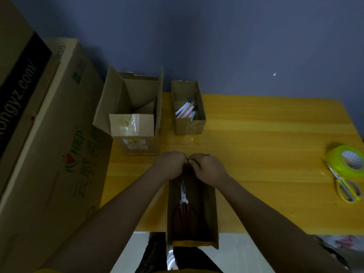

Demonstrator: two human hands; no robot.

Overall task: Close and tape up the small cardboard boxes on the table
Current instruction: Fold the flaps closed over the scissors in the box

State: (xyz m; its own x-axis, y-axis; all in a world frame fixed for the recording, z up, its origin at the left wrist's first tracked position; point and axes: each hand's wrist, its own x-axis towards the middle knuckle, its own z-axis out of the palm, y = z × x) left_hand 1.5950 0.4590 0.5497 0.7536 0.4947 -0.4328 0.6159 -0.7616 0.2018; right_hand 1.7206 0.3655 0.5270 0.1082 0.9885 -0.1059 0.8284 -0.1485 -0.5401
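The step in hand looks like the closing of the nearest small box (192, 213), a long, narrow carton that lies at the near edge of the yellow table (256, 154) and reaches over it toward the person. Both hands meet at its far end: the left hand (171, 164) and the right hand (206, 167) are curled, fingertips almost touching, and seem to pinch the far flap or rim of the carton between them (the flap itself is too dark and too hidden by the knuckles to make out). The box is still open on top, and red-handled scissors (184, 205) lie inside, blades pointing away from the person. No tape is on it yet, so the task is at an early stage. Two more cartons wait at the back of the table: a taller open box (136, 115) with its flaps up, and just to its right a small open box of pens (189, 109). The next move, I judge, calls for folding the remaining flaps flat and holding them down with one hand while the other reaches well to the right for the green tape roll (346, 160) and the yellow scissors (344, 186) just in front of it.
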